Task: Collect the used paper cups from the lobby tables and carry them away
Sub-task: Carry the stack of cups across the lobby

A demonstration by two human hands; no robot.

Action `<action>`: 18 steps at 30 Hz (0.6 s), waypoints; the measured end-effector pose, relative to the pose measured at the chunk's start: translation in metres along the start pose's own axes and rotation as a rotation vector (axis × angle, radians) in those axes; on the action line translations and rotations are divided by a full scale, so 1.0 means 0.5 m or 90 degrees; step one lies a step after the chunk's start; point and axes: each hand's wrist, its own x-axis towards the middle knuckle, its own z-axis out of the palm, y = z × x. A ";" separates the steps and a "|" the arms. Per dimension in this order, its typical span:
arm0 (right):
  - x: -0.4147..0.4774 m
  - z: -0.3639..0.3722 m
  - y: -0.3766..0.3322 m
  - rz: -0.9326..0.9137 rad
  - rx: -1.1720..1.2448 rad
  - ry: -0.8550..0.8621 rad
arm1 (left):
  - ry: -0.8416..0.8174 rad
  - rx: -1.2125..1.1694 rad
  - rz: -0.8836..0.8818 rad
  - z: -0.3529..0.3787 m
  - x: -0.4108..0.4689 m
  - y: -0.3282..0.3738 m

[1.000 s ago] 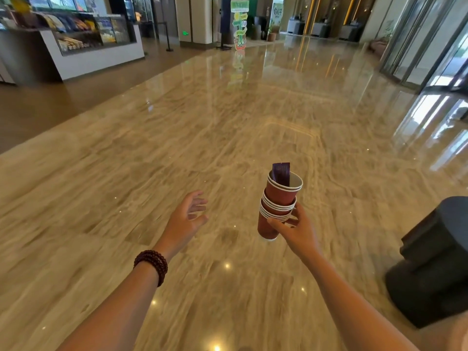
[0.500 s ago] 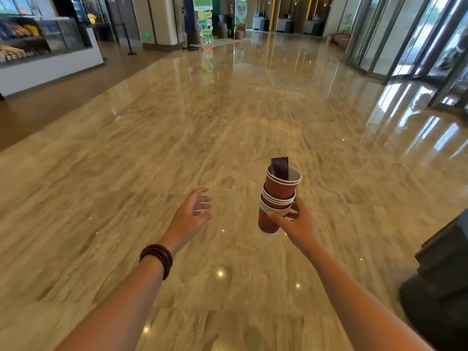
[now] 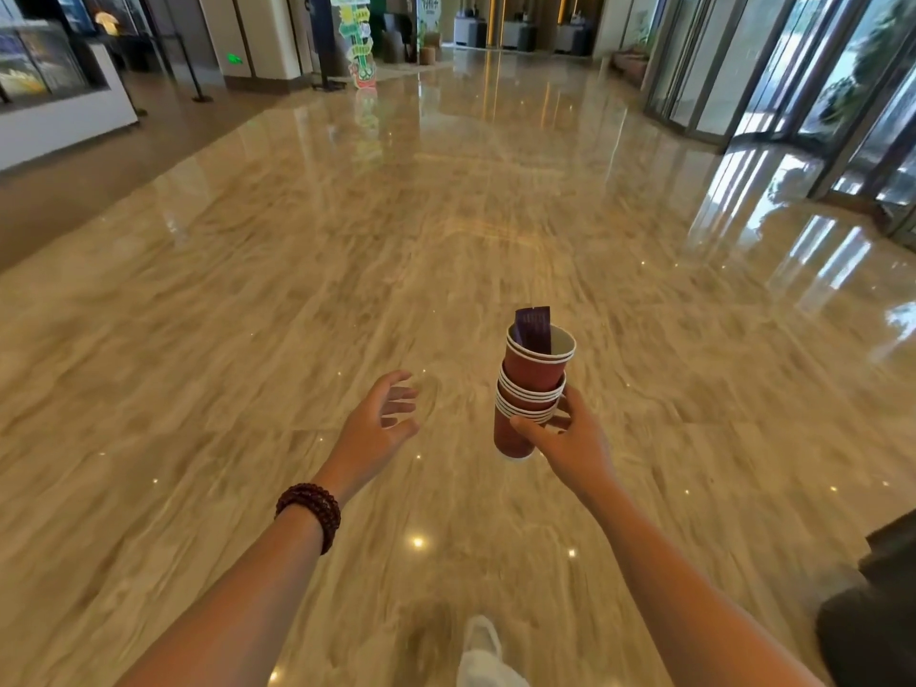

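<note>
Across the polished marble floor (image 3: 446,240) of a wide lobby, with glass revolving doors (image 3: 818,76) lining the right side and a white display counter (image 3: 64,106) standing far off at the left, a person appears to be walking with a nested stack of red paper cups (image 3: 528,389). No table is showing, only a dark piece of furniture (image 3: 872,632) cutting into the lower right corner, so the collecting is judged done for this round and the carrying-away is the step in hand. The right grip (image 3: 570,448) is wrapping thumb and fingers round the lower cups, holding the stack upright and clear of the floor in front of the body. The left grip (image 3: 379,428) is hanging spread and empty beside it, apart from the cups, with a dark bead bracelet (image 3: 308,515) circling that wrist. The next move is calling for a steady, level carry to a bin or back room, neither in sight, with the free grip ready to brace the tall stack if it is tipping. A green standing sign (image 3: 359,42) far ahead is bearing characters too small to read, and a green lit sign (image 3: 234,58) is glowing on a pillar, equally illegible. A purple sachet (image 3: 533,327) is poking out of the top cup, its print too blurred to read. The cups are showing no logo.
</note>
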 end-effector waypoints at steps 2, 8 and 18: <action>0.079 0.009 0.010 -0.001 0.001 -0.004 | -0.001 0.000 0.001 0.002 0.077 -0.009; 0.349 0.006 0.023 -0.018 -0.005 0.000 | 0.015 0.002 0.002 0.019 0.340 -0.017; 0.751 -0.018 0.029 -0.018 -0.020 0.010 | 0.029 -0.022 0.010 0.028 0.739 -0.017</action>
